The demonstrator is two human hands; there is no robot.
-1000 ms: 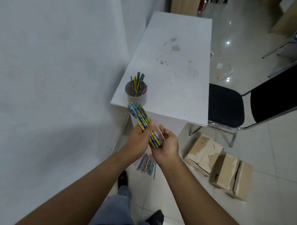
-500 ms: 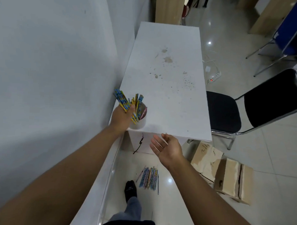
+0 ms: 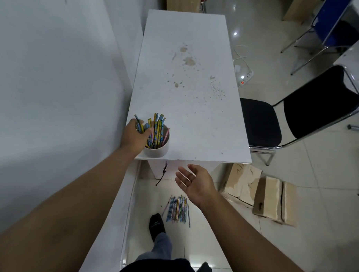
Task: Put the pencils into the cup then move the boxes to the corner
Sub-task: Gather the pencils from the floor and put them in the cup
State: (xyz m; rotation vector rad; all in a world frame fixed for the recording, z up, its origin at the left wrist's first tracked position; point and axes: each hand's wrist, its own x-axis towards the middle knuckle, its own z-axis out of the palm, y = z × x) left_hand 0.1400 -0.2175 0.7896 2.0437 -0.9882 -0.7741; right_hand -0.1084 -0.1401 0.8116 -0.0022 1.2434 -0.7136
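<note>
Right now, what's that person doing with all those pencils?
The left hand is pushing a bunch of pencils into the cup at the table edge. The right hand is open and empty. More pencils lie in a floor pile, and two boxes sit on the floor by the chair.
</note>
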